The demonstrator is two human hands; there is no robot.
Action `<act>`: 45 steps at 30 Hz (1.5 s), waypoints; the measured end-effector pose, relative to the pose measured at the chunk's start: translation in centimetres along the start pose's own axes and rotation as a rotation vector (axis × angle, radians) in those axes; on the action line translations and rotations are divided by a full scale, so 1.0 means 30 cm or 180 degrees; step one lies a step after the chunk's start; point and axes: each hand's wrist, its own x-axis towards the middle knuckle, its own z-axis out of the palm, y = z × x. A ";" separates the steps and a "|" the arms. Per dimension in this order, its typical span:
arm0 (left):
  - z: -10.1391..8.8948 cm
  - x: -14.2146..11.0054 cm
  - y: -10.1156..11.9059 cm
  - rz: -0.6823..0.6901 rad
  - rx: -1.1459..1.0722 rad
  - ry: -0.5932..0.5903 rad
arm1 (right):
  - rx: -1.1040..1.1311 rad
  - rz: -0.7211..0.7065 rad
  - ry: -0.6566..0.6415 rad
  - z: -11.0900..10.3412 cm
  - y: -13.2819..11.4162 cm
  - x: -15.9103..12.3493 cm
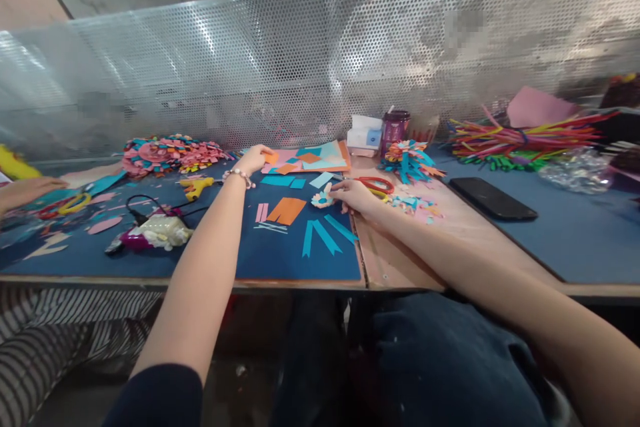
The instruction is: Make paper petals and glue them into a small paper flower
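My left hand (254,160), with a beaded bracelet on its wrist, reaches to the back of the blue mat (280,260). Its fingertips are closed on a small orange paper piece (271,157) at the edge of the stacked coloured sheets (327,159). My right hand (354,196) pinches a small paper flower (323,197) with pale and blue petals, just above the mat. Between my arms lie orange paper strips (287,211), pink strips (262,212), thin pale strips (271,228) and blue strips with notched ends (323,238). Red-handled scissors (376,184) rest beyond my right hand.
A yellow glue gun (197,187) and a taped power strip (157,232) with a cable lie left. Behind are paper flower piles (173,155), a tissue box (365,136) and a purple cup (396,130). A black phone (493,199) lies right; another person's hand (33,192) is far left.
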 end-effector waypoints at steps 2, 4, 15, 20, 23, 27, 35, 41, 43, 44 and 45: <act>0.005 0.025 0.004 0.0086 0.0007 0.0095 | -0.0006 -0.0029 0.0051 0.002 -0.001 -0.001; 0.023 0.026 -0.006 0.0127 0.0244 0.0058 | -0.0011 -0.0042 0.0064 0.004 0.000 -0.001; 0.025 -0.063 -0.125 -0.0514 0.1991 -0.0086 | 0.0083 0.0011 0.0018 0.009 -0.006 -0.008; 0.037 -0.105 -0.094 -0.0294 0.2006 -0.0242 | 0.0067 -0.0051 -0.0018 0.009 0.004 -0.001; 0.068 -0.131 -0.101 0.0017 0.1985 -0.0242 | 0.0062 -0.0077 -0.0055 0.007 0.010 0.003; 0.088 -0.138 -0.121 0.0238 0.1992 -0.0266 | 0.0063 -0.0052 -0.0130 0.004 0.012 0.007; 0.094 -0.124 -0.130 0.0414 0.1980 -0.0296 | 0.0024 -0.0082 -0.0170 0.001 0.022 0.017; 0.108 -0.114 -0.127 0.0635 0.1962 -0.0285 | 0.0011 -0.0039 -0.0171 0.002 0.025 0.022; 0.114 -0.110 -0.126 0.0598 0.1976 -0.0317 | 0.0008 -0.0027 -0.0171 0.003 0.024 0.021; 0.118 -0.109 -0.124 0.0591 0.1978 -0.0332 | 0.0001 -0.0035 -0.0168 0.003 0.023 0.020; 0.121 -0.108 -0.122 0.0602 0.1978 -0.0346 | -0.0010 -0.0051 -0.0173 0.003 0.022 0.018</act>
